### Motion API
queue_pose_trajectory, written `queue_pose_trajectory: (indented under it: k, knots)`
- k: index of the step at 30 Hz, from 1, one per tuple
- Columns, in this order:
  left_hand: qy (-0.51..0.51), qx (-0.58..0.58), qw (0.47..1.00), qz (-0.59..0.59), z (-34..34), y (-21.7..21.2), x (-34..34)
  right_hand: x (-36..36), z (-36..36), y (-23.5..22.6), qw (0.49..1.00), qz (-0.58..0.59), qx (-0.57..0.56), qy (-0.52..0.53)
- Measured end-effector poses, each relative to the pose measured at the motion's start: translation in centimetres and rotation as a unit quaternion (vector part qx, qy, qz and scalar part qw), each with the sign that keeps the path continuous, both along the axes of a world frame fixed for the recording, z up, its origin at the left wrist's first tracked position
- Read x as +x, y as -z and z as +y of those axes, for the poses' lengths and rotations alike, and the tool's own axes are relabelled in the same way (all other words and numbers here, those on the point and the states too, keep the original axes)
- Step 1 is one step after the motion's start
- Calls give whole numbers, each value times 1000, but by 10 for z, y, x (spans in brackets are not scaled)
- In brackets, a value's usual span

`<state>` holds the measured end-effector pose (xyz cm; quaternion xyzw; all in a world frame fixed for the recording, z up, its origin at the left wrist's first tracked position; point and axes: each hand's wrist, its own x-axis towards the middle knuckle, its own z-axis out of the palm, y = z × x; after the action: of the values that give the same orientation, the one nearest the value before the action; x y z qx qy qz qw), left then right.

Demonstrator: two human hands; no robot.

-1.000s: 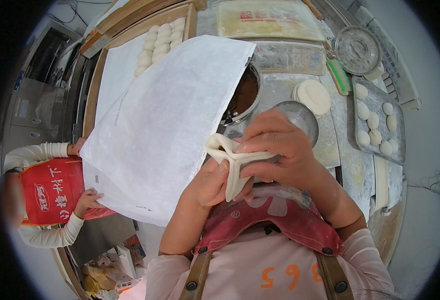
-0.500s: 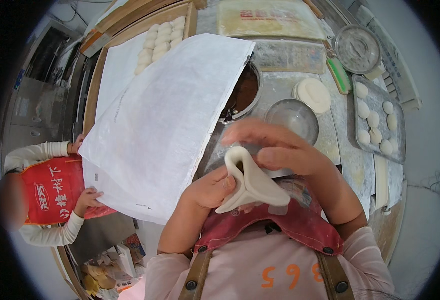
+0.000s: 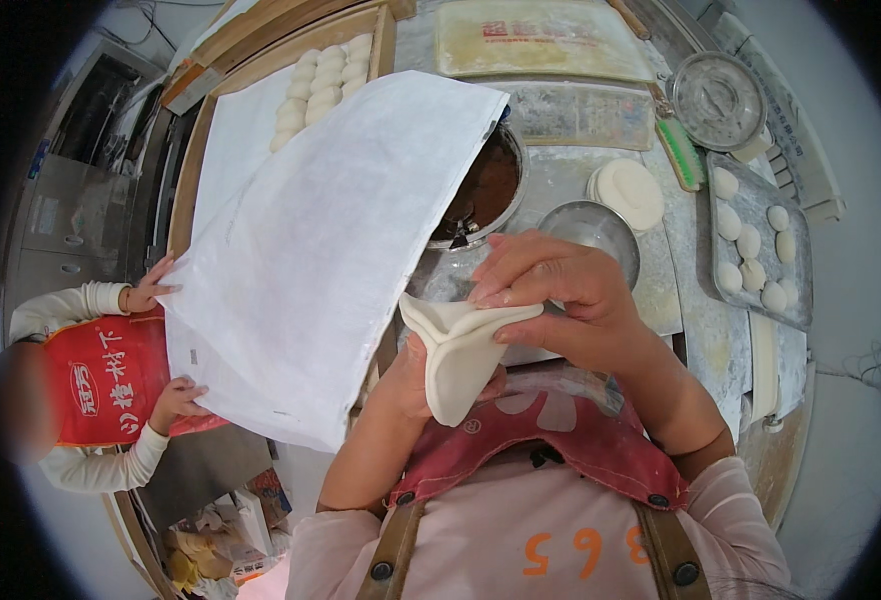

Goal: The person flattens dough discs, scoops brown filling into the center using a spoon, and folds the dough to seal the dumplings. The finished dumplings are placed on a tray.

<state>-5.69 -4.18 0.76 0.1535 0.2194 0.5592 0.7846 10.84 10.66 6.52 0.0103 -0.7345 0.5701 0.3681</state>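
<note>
A folded piece of white dough (image 3: 458,355) is held up close in front of my chest. My left hand (image 3: 416,375) supports it from below and behind, mostly hidden by the dough. My right hand (image 3: 551,290) pinches its upper folded edge between thumb and fingers. Behind the hands stand a metal pot of dark brown filling (image 3: 489,185) and a steel bowl (image 3: 591,228). A stack of flat dough rounds (image 3: 629,192) lies on the floured worktop beyond the bowl.
A large white cloth (image 3: 321,240) is held up at the left by another person in a red apron (image 3: 106,385). A wooden tray with dough balls (image 3: 311,85) lies behind it. A metal tray of dough pieces (image 3: 761,250) and a round scale (image 3: 718,100) sit at right.
The dough has been turned and folded further, with its pinched edge now facing left. My right hand has shifted over its top. The cloth and the other person have hardly moved.
</note>
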Motion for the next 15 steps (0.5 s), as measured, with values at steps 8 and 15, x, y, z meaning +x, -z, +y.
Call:
queue_pose_trajectory:
  k: [8,15]
  knots:
    - [-28,82,995,39,-3,-10,4,4,-11,-18,998,-54,21,36]
    - [-52,66,993,88,-17,-8,13,10,-14,-8,989,-36,139,34]
